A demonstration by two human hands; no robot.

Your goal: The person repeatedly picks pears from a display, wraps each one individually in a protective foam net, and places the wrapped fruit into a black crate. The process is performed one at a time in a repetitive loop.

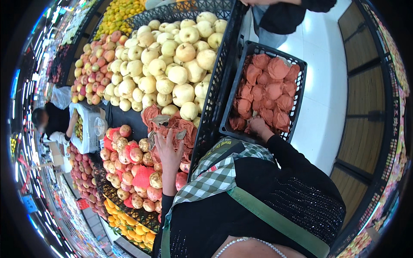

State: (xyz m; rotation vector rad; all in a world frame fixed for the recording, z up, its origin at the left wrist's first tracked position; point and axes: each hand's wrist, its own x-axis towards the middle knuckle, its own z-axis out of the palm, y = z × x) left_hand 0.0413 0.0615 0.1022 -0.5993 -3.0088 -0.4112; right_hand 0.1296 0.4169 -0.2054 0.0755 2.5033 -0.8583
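My left hand (170,148) is over a heap of crumpled red wrapping paper (185,129), fingers spread, apparently holding nothing. I cannot tell whether it touches the paper. This heap lies between pale yellow pears (155,67) and pomegranates (127,177), some of them in red foam nets (143,176). My right hand (258,125) reaches into the near end of a black plastic crate (300,96). Fruits wrapped in red paper (274,90) fill the crate, and that hand is down among them. Its fingertips are hidden, so any grip is unclear.
A black lattice barrier (214,84) edges the fruit display beside the crate. Another person's dark sleeve (280,17) is beyond the crate. Across the display, a person (56,119) reaches into a white-lined basket (92,142). Apples (96,67) and orange fruit (129,225) lie nearby.
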